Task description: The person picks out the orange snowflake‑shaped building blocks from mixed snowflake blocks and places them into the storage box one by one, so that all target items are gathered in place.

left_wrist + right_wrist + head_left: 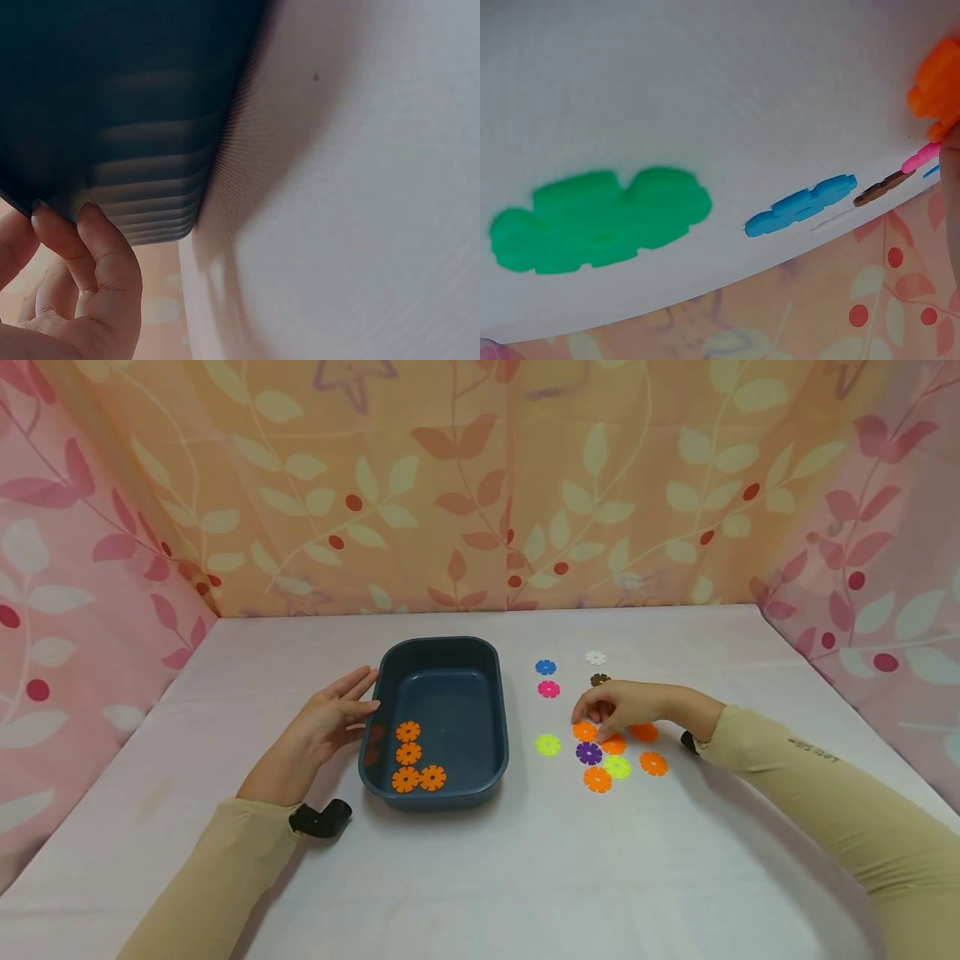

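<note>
A: Starting on the left, what do we see?

B: We see the left hand (pixel 327 720) at nine o'clock on the dark blue tray (pixel 465 710), its grip slack, the fingers lightly parted, tips touching the edge.

A: And inside the tray, which sits on our white worktop (pixel 457 885)?

B: We count four orange discs (pixel 408 753) toward seven o'clock: three in a column, the fourth at three o'clock from the nearest of them.

A: Moving right, we have a blue disc (pixel 545 667) and a pink disc (pixel 549 689) near two o'clock from the tray, and a lime disc (pixel 548 744) at three.

B: Then the right hand (pixel 622 702), its grip partly drawn in, thumb and fingertips pointing down at an orange disc (pixel 584 732). We can't tell whether it pinches that disc or merely touches it.

A: Around that hand we find a purple disc (pixel 588 753) at seven o'clock and a white disc (pixel 596 657) at eleven.

B: Furthest right, one more orange disc (pixel 654 764) lies at five o'clock from the hand. Our right-wrist view also shows a green disc (pixel 600 225), flat, toward eight o'clock there.
</note>
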`<state>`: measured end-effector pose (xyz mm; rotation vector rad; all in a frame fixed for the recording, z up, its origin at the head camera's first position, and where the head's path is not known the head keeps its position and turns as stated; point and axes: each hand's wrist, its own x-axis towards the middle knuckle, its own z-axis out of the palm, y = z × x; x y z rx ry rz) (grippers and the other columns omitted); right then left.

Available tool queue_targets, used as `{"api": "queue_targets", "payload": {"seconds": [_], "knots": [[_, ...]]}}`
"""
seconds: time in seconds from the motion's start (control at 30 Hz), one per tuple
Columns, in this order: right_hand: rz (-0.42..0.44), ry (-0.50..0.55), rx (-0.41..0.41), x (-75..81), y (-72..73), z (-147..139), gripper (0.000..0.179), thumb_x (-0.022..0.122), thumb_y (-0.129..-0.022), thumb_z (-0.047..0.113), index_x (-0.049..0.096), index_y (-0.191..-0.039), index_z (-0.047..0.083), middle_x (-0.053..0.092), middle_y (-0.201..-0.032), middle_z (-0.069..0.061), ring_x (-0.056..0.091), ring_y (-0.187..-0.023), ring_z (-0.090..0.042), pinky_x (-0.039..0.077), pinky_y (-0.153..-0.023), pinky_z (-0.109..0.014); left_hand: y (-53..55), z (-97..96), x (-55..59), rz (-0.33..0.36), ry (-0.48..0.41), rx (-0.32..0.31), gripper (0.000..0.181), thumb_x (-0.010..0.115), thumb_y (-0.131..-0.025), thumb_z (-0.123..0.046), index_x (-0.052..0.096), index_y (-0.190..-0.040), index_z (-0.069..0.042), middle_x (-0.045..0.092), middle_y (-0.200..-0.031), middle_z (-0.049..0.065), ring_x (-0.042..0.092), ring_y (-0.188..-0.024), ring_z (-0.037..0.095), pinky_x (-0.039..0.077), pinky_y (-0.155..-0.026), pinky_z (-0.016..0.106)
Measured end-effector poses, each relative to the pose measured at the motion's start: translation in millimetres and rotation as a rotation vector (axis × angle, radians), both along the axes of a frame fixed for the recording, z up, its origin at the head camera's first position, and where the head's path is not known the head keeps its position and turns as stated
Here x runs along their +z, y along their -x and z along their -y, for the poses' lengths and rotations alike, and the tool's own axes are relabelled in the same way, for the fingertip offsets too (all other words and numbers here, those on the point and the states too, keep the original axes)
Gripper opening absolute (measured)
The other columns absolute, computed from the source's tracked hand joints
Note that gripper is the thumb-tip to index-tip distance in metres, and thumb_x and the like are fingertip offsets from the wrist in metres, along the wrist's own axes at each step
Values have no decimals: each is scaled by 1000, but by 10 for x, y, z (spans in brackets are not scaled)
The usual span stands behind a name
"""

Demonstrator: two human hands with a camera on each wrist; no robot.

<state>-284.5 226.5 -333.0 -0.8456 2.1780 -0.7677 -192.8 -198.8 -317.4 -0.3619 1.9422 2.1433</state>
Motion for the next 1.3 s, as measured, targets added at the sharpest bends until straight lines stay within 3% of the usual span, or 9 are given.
{"api": "queue_targets", "payload": {"seconds": [0.43, 0.9, 1.07, 1.3], "knots": [[-10, -12, 2, 27, 4, 36, 25, 74, -84, 7, 63, -106, 4, 49, -86, -5, 45, -81, -20, 39, -68, -23, -2, 7, 34, -1, -8, 4, 70, 54, -96, 2, 23, -156, -17, 26, -157, -2, 55, -78, 11, 43, -79, 29], [-75, -24, -101, 15, -45, 52, 19, 73, -84, 2, 58, -95, 5, 52, -84, -5, 48, -82, -22, 43, -70, -26, -8, 11, 35, -4, -16, 9, 70, 55, -96, 2, 23, -156, -17, 26, -157, -2, 55, -76, 10, 42, -79, 30], [-98, -8, -78, 38, -60, 71, 15, 72, -86, 3, 59, -93, 4, 53, -83, -3, 49, -79, -20, 43, -69, -26, -9, 18, 21, -9, -17, 6, 70, 55, -96, 2, 23, -156, -17, 26, -157, -1, 56, -76, 10, 42, -79, 30], [-9, 43, -93, 162, -83, 77, 15, 69, -87, 2, 58, -98, 1, 55, -83, -6, 51, -79, -21, 45, -69, -26, -13, 6, 3, -17, -14, -20, 71, 54, -96, 1, 20, -156, -16, 24, -158, -1, 54, -75, 10, 42, -77, 29]]}}
